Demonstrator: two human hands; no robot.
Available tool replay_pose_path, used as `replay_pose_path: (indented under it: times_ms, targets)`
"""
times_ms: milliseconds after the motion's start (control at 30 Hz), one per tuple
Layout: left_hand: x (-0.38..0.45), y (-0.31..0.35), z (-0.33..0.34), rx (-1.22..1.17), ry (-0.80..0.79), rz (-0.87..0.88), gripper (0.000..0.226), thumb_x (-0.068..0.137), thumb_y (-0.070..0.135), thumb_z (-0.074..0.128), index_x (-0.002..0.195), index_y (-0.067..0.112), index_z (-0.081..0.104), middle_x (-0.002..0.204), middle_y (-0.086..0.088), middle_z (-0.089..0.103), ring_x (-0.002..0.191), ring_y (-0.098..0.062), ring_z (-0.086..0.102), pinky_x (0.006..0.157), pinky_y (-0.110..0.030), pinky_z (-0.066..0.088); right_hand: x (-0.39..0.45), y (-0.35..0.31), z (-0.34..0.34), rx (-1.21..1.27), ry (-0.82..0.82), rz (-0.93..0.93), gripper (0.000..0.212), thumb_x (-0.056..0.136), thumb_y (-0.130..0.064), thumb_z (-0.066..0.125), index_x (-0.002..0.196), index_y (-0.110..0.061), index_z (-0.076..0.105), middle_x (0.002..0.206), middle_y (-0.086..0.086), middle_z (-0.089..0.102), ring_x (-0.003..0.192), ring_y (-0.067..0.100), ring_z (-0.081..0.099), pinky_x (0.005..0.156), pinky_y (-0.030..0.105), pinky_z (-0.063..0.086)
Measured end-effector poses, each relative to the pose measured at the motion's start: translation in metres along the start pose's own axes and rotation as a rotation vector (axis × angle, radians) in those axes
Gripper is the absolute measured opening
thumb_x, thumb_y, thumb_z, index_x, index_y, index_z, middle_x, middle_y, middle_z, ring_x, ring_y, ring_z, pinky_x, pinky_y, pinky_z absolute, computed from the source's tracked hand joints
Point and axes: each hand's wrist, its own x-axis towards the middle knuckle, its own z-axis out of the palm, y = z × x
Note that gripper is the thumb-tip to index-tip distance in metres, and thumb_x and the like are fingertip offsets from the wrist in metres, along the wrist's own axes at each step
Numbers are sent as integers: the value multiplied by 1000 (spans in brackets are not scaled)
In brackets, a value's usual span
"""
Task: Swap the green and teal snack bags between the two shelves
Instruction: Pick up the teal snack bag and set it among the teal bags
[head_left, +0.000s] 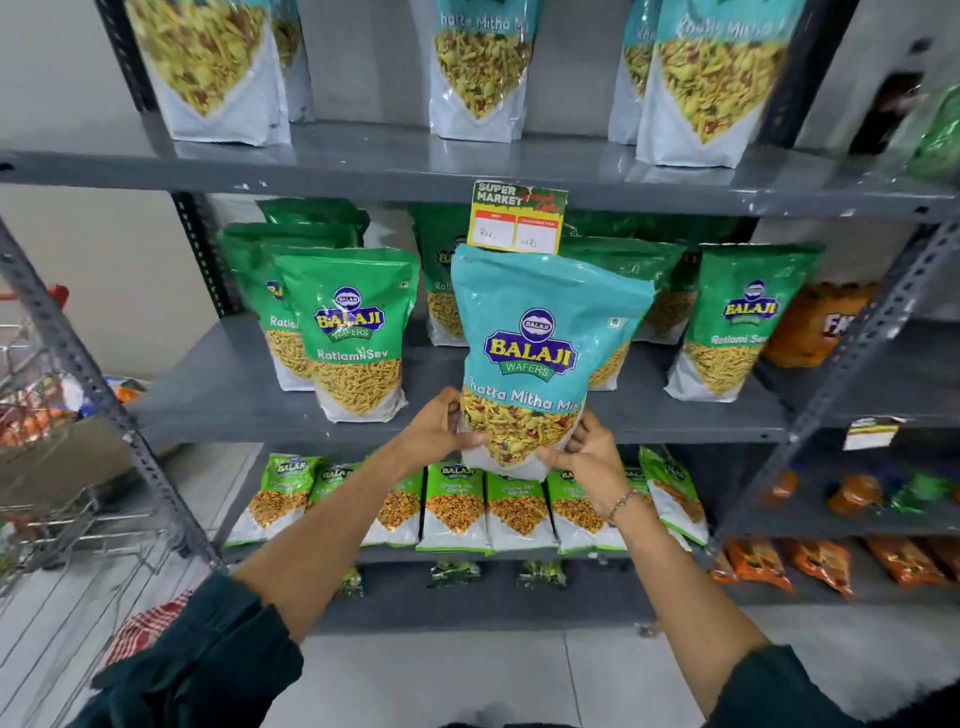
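Observation:
I hold one teal Balaji snack bag (540, 332) upright in front of the middle shelf (223, 395). My left hand (436, 428) grips its lower left corner and my right hand (584, 452) grips its lower right. Several green Ratlami Sev bags stand on that shelf, one at the left front (353, 322) and one at the right (732, 322); others stand partly hidden behind the teal bag. More teal bags stand on the top shelf (363, 161), at the left (208, 67), centre (480, 67) and right (711, 83).
A yellow price tag (517, 218) hangs from the top shelf's edge just above the held bag. Small green bags (457, 504) fill the lower shelf. Orange packets (821, 322) sit on the adjoining rack to the right. A wire trolley (57, 467) stands at the left.

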Motion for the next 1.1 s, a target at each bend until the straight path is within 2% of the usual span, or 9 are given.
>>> replay_pose_path:
  times_ms: [233,300,367,467,600,700,900,1033,1100]
  targets:
    - [-51,66,-35,63,91,149,36,74,7,74,84,21,42,69,8,37,64,-6,38,57,-14,38,-19,-68,21,-22,-87,-129,55,62,4,77,106,-17,52,97,2,65,90,16,62,85,29,55]
    - [-58,90,-52,70,113,178,36,71,15,77,85,17,44,71,5,42,67,-8,43,60,-13,42,-14,-96,27,-33,-98,-194,50,62,3,77,102,-17,55,96,3,66,90,17,63,81,27,56]
    - [-59,113,-69,124,145,226,55,60,35,83,97,11,51,87,-5,56,83,-19,55,81,-33,51,-9,-124,32,-36,-108,-264,46,62,4,77,100,-14,58,97,5,68,89,17,66,75,23,56]
    - [-60,150,-91,143,218,297,65,59,30,85,111,6,54,111,-13,67,105,-27,62,97,-42,49,-4,-169,37,-39,-116,-356,40,63,6,75,98,-9,63,93,3,70,83,12,68,69,20,55]
    - [-58,198,-115,206,270,377,78,47,52,85,103,7,57,102,-22,68,87,-22,61,86,-43,51,8,-221,41,-33,-131,-459,44,61,-1,77,103,0,63,96,9,71,87,16,68,74,26,57]
    - [-52,226,-132,230,286,405,81,46,59,80,99,3,57,81,-16,58,74,-19,50,72,-34,41,23,-254,46,-54,-150,-500,43,61,-8,78,101,-3,65,94,7,72,85,15,69,71,26,57]
    - [-20,262,-162,257,331,428,46,68,41,78,71,13,42,62,2,32,60,-14,33,60,-31,23,67,-294,56,-113,-155,-559,21,69,-9,75,87,-17,70,83,-4,73,81,11,67,68,25,55]
    - [10,276,-172,212,341,405,29,75,22,75,67,15,48,44,14,50,48,1,48,52,-11,36,105,-306,60,-110,-136,-551,17,71,-8,74,84,-19,69,82,-6,73,79,9,67,69,24,56]
    - [31,277,-178,188,352,393,27,74,19,76,66,16,50,40,15,51,47,1,47,55,-12,38,126,-310,62,-105,-113,-545,19,71,-6,74,82,-20,69,81,-7,72,76,5,67,66,19,55]
